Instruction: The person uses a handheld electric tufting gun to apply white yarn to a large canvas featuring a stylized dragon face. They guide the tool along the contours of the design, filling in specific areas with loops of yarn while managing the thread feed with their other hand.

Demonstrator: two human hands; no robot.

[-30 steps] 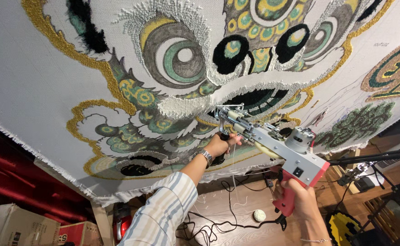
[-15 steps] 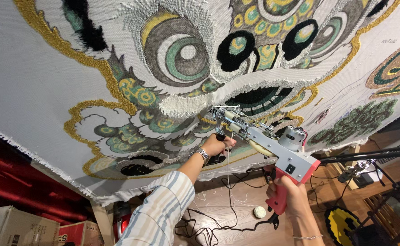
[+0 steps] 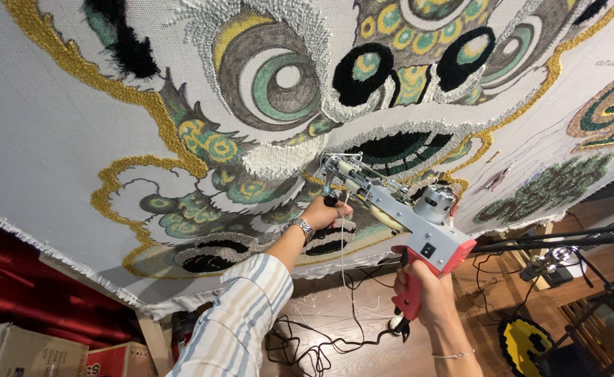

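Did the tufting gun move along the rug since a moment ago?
Cannot tell. The tufting gun keeps its tip beside the same white tufted patch on the cloth; both hands grip it just as before.

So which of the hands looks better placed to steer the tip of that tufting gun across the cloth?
Probably the left hand. It grips the front handle of the tufting gun, right by the needle end at the stretched cloth. The right hand holds the red rear grip, farther from the cloth.

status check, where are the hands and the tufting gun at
Left hand grips front handle, right hand on red grip. Tufting gun tip against cloth. Yarn strand hangs below; nothing blocking.
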